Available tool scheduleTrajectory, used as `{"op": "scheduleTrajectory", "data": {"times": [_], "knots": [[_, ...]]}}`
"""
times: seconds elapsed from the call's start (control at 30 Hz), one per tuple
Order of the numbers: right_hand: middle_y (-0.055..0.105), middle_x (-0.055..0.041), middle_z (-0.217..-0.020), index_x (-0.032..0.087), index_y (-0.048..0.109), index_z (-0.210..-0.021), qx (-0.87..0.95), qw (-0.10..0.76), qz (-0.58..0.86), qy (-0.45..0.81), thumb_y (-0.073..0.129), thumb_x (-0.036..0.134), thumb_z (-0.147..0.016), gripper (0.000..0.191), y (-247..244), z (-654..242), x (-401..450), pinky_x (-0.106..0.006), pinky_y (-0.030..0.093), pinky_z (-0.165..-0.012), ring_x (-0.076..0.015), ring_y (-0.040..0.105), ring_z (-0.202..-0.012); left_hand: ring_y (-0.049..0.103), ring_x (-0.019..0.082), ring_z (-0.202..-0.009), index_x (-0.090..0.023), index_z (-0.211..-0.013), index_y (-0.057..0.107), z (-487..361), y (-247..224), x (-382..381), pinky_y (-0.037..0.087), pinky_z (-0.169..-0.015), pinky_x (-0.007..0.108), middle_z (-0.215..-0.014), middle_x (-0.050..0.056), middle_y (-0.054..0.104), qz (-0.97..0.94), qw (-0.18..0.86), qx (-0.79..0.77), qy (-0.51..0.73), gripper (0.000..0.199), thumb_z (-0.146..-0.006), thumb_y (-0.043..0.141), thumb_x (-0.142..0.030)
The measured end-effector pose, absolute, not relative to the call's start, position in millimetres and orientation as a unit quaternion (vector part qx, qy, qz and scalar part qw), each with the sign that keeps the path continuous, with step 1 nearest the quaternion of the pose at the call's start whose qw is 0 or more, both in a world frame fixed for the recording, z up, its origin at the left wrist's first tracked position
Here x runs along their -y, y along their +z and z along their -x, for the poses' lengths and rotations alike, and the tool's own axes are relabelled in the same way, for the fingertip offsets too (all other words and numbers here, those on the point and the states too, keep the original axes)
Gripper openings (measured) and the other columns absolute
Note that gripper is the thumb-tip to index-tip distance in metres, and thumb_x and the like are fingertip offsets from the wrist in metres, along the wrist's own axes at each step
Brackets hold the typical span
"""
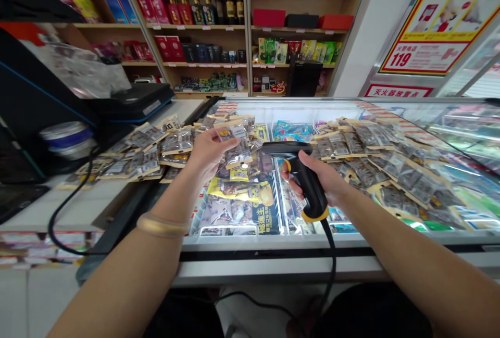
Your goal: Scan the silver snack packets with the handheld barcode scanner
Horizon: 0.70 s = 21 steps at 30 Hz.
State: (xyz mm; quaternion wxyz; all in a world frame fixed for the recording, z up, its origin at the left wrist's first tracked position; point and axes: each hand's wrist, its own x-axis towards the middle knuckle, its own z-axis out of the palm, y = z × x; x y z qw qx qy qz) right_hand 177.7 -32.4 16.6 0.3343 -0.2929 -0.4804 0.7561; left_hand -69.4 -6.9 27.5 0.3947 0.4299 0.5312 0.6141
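Observation:
My left hand pinches a small snack packet, clear with dark contents, by its left edge above the freezer's glass top. A barcode label shows on the packet's upper side. In my right hand is a black and yellow barcode scanner, its head pointing left toward the packet. The scanner's cable hangs down over the freezer's front edge. More of the same packets lie in a heap by my left hand and in a wide pile beyond my right hand.
Under the glass, the chest freezer holds bagged frozen goods. On the left counter stand a dark machine, a tape roll and a black cable. Shelves with bottles and boxes line the back.

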Motion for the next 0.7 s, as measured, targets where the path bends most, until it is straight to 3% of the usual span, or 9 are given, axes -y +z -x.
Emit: {"op": "scheduleTrajectory", "data": {"times": [0.17,0.4,0.7], "knots": [[0.06,-0.0005,-0.069,0.015,0.061,-0.079,0.501,0.324,0.282,0.752,0.073,0.067,-0.068,0.054,17,-179,33,-0.021,0.042,-0.038,-0.0068,0.048,-0.041,0.069,0.021,-0.077,-0.017,-0.082,0.069,62,20,6,0.054,-0.072,0.032,-0.069,0.001,0.07,-0.414,0.411,-0.502,0.638,0.047,-0.047,0.088,-0.042],[0.061,-0.0014,-0.069,0.014,0.061,-0.074,0.53,0.29,0.299,0.738,0.072,0.07,-0.067,0.057,19,-179,33,-0.02,0.041,-0.036,-0.0071,0.05,-0.039,0.064,0.015,-0.068,-0.015,-0.082,0.07,58,16,8,0.049,-0.066,0.025,-0.07,-0.001,0.071,-0.429,0.386,-0.509,0.638,0.045,-0.049,0.087,-0.04],[0.062,-0.0014,-0.065,0.015,0.062,-0.076,0.546,0.267,0.302,0.734,0.069,0.072,-0.068,0.058,16,-180,31,-0.021,0.041,-0.037,-0.0078,0.049,-0.038,0.066,0.017,-0.077,-0.015,-0.086,0.073,58,13,6,0.05,-0.073,0.027,-0.072,0.001,0.072,-0.446,0.371,-0.517,0.63,0.045,-0.053,0.085,-0.043]]}}
